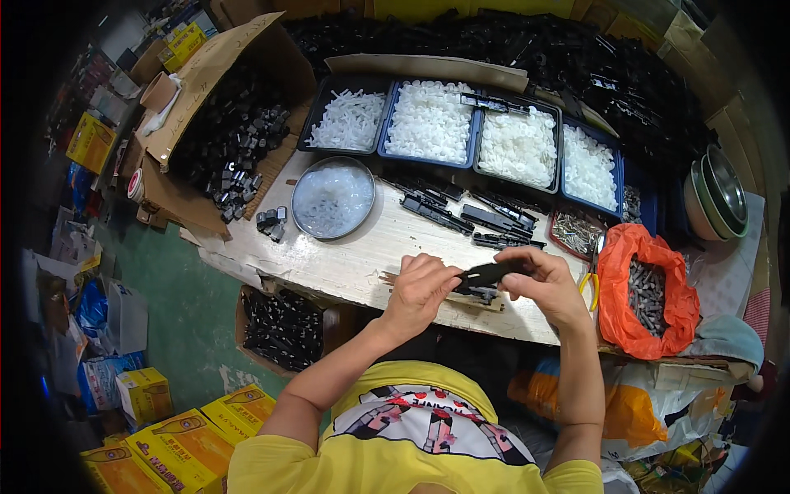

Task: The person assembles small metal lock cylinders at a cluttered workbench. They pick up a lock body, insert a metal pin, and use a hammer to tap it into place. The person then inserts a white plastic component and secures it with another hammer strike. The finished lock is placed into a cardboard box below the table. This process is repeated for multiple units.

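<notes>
- Left hand (420,292): fingers bunched, pinching left end of a long black part (485,273); exact finger contact partly hidden.
- Right hand (547,288): thumb and fingers narrow, gripping the same part's right end.
- Black part: held between both hands, above the front edge of the white table (395,251).
- More black pieces (494,218) lie loose on the table, just beyond the hands.
- Behind those, four trays (428,163) in a row, filled with small white pieces (428,123); another black piece lies across the middle two.
- Left of the loose pieces: round bowl (333,237), whitish contents, too blurry to tell.
- Far left: tipped cardboard box (193,90), dark blocks (247,132) spilling out.
- Right: small tray of metal bits, scissors with yellow handle (594,290), orange-red bag (613,276) open around grey pieces (648,292).
- Far right: stacked bowls (698,202), tilted.
- Back: big heap of black parts (609,74).
- Below, left: box of dark parts (280,329); yellow boxes (181,449) on the green floor (181,288).
</notes>
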The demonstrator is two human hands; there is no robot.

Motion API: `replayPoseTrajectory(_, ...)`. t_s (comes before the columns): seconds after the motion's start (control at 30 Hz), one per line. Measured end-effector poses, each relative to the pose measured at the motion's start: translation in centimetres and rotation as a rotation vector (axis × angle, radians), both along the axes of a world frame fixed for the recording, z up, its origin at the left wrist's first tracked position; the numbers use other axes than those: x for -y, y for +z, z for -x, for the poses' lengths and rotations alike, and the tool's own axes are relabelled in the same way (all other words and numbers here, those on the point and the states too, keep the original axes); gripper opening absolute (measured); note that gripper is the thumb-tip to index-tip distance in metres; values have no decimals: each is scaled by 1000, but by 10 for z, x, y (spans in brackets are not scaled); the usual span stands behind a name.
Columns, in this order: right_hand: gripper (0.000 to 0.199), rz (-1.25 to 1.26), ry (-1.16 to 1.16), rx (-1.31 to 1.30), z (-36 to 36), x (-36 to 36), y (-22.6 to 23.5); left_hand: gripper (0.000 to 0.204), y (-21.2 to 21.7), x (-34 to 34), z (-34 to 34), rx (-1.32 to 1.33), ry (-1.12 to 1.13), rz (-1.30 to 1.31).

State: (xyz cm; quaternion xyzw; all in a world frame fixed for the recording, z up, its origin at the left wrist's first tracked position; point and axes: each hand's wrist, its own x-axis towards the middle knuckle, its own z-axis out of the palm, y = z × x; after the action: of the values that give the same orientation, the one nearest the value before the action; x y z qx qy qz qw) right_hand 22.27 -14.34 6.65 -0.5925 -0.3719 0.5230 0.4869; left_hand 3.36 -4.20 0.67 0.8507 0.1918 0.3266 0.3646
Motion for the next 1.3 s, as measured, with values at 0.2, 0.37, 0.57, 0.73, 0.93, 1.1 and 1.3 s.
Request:
replayPoseTrajectory(0.2, 38, -294, -151, -186, 38, 1, -33, 12, -8, 22, 0, 84, -37, 454)
replayPoseTrajectory(0.37, 37, -386, -129, 683, 37, 0, -26, 15, 13, 4, 21, 92, 82, 295)
replayPoseTrajectory(0.57, 34, -270, 49, 1258, 61, -6, -53, 16, -4, -17, 46, 89, 248, 306)
replayPoseTrajectory(0.73, 35, -265, 85, 1339, 69, -15, -56, 17, -6, -17, 49, 49, 286, 222)
replayPoseTrajectory(0.93, 38, -217, 92, 1350, 72, -17, -62, 18, -14, -17, 44, 21, 266, 174)
replayPoseTrajectory(1.1, 42, -244, -47, 1276, 57, -6, -55, 25, -6, -13, 33, -123, 148, -59)
replayPoseTrajectory(1.3, 36, 12, -353, 1381, 5, 57, -63, 43, -11, -12, 18, -338, -125, -386)
